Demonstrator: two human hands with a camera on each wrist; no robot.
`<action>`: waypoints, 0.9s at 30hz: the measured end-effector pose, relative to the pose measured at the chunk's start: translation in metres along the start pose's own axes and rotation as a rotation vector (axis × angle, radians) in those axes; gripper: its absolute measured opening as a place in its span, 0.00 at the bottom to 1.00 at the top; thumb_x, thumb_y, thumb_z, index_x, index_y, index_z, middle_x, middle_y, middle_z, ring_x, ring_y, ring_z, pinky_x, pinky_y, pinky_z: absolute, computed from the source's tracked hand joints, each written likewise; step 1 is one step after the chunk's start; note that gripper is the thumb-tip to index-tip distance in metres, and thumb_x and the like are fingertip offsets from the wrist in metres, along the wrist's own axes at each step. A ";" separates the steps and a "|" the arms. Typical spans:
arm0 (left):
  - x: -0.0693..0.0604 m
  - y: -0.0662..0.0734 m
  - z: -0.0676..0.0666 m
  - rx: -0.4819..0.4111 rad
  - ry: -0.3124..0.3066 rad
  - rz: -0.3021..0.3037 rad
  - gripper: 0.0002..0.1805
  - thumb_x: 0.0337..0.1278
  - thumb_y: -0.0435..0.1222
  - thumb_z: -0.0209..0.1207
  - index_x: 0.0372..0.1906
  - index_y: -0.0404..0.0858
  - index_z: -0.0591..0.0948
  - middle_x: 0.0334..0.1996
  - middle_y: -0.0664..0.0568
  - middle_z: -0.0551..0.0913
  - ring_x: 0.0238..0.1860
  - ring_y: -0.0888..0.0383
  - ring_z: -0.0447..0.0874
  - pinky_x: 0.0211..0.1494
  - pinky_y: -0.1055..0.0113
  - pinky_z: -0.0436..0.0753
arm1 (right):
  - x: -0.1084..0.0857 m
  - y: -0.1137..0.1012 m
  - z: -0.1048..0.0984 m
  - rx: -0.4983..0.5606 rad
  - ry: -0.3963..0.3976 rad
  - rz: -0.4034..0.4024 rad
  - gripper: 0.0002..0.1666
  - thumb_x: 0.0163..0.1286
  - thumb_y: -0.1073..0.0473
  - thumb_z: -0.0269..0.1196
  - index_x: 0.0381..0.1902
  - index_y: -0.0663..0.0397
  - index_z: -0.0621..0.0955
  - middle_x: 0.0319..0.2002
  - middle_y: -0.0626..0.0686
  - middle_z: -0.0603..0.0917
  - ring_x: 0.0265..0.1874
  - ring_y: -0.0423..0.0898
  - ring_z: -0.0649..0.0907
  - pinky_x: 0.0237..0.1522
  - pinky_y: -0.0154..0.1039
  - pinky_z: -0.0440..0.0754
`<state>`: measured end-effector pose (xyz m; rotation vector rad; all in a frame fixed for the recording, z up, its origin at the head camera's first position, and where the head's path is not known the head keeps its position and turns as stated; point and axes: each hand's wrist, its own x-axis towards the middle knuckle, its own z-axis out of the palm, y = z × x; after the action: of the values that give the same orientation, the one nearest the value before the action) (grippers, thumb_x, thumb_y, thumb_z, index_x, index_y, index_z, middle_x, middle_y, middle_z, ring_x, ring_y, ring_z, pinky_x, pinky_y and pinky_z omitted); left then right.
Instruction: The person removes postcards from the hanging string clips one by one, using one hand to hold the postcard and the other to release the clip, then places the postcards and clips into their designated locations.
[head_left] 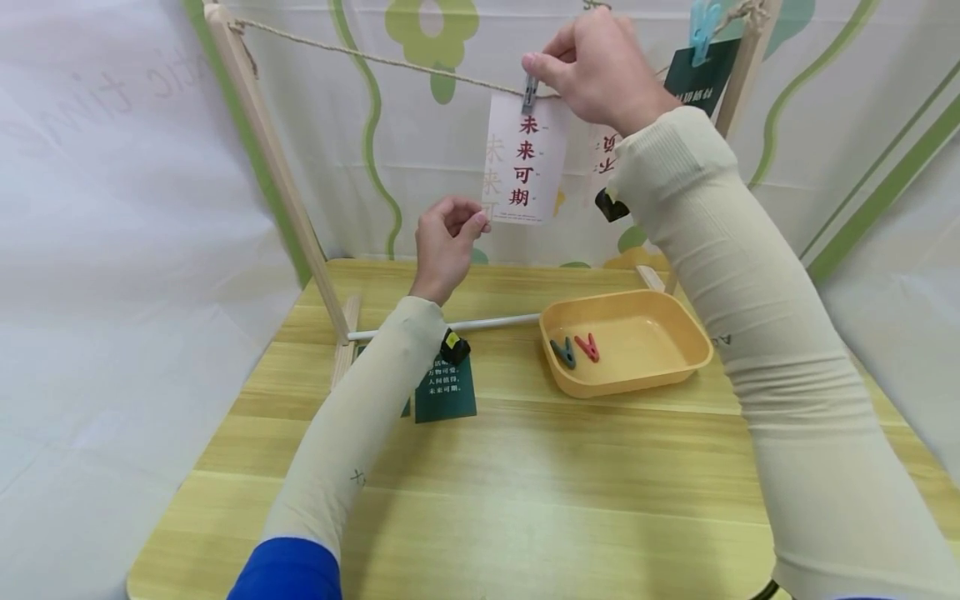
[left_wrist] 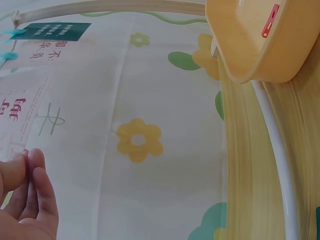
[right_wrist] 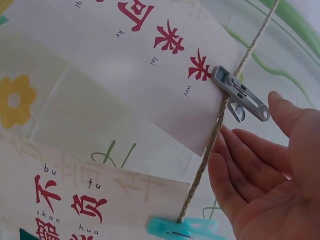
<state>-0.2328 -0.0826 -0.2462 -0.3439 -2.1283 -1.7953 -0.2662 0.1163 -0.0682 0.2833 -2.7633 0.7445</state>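
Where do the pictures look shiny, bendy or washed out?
Head view: pale glare on the wooden table; left wrist view: the white tube looks bowed, probably lens distortion, the held white card washed out; right wrist view: the gray clothespin looks fairly sharp.

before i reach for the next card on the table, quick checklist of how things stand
Grey clip on rope and gripping white card: ok.
Right hand off the clip: cannot tell, thumb beside its end.
Left hand free: not ok, pinching the white card's lower corner.
Dark green card on table: ok, partly behind left sleeve.
Spare red clip in yellow tray: ok.
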 end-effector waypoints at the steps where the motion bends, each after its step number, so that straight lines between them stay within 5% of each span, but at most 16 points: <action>1: 0.000 0.000 0.000 -0.003 -0.001 -0.001 0.07 0.75 0.31 0.61 0.49 0.30 0.83 0.43 0.42 0.88 0.43 0.57 0.88 0.50 0.69 0.86 | 0.001 0.000 0.001 0.007 -0.002 0.001 0.32 0.80 0.34 0.53 0.67 0.44 0.83 0.60 0.48 0.84 0.53 0.42 0.79 0.53 0.32 0.79; 6: 0.000 0.000 0.000 -0.024 -0.011 -0.002 0.07 0.75 0.31 0.61 0.49 0.29 0.83 0.43 0.42 0.88 0.43 0.57 0.88 0.50 0.68 0.86 | 0.004 -0.002 0.004 0.051 -0.007 0.012 0.31 0.80 0.35 0.53 0.66 0.46 0.84 0.59 0.48 0.84 0.50 0.43 0.83 0.59 0.35 0.83; 12: -0.002 0.001 0.001 -0.031 -0.015 -0.010 0.07 0.75 0.31 0.61 0.49 0.30 0.83 0.43 0.43 0.88 0.43 0.56 0.88 0.54 0.62 0.87 | 0.007 -0.003 0.007 0.114 -0.014 0.038 0.30 0.80 0.36 0.55 0.64 0.48 0.85 0.53 0.48 0.86 0.46 0.42 0.85 0.54 0.35 0.84; 19: -0.004 0.003 0.003 -0.025 -0.008 -0.017 0.07 0.74 0.30 0.62 0.49 0.30 0.84 0.42 0.44 0.89 0.43 0.57 0.88 0.48 0.70 0.85 | 0.005 -0.004 0.007 0.190 -0.006 0.068 0.29 0.80 0.39 0.57 0.64 0.50 0.85 0.40 0.38 0.80 0.44 0.39 0.83 0.53 0.35 0.83; 27: -0.006 0.005 0.005 -0.034 -0.006 -0.027 0.07 0.73 0.31 0.63 0.49 0.30 0.84 0.43 0.42 0.89 0.43 0.57 0.88 0.50 0.67 0.86 | 0.003 -0.008 0.005 0.263 0.013 0.117 0.26 0.78 0.40 0.61 0.62 0.48 0.85 0.38 0.37 0.79 0.42 0.39 0.83 0.57 0.35 0.86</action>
<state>-0.2264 -0.0762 -0.2447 -0.3304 -2.1183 -1.8502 -0.2676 0.1063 -0.0678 0.1675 -2.6858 1.1380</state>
